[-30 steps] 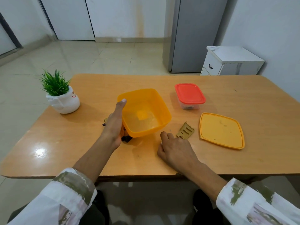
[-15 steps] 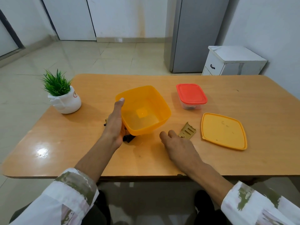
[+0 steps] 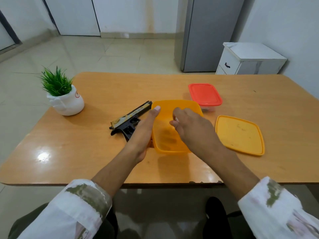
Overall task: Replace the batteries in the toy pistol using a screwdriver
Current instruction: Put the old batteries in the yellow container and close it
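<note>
The black and tan toy pistol (image 3: 129,120) lies on the wooden table (image 3: 96,152), left of an open orange container (image 3: 174,105). My left hand (image 3: 143,135) grips that container's left wall, thumb up along the rim. Above the container's inside my right hand (image 3: 191,130) hovers with its fingers curled downward; whether they hold anything is hidden. The tan battery cover and a screwdriver do not show in this view.
The container's orange lid (image 3: 240,134) lies flat to the right. A clear box with a red lid (image 3: 204,94) stands behind it. A potted plant (image 3: 63,97) sits at the far left. A fridge and a white cabinet stand beyond the table.
The orange container has slid right, uncovering the pistol. My right hand rose from the table beside the tan cover to above the container. The cover is no longer in sight.
</note>
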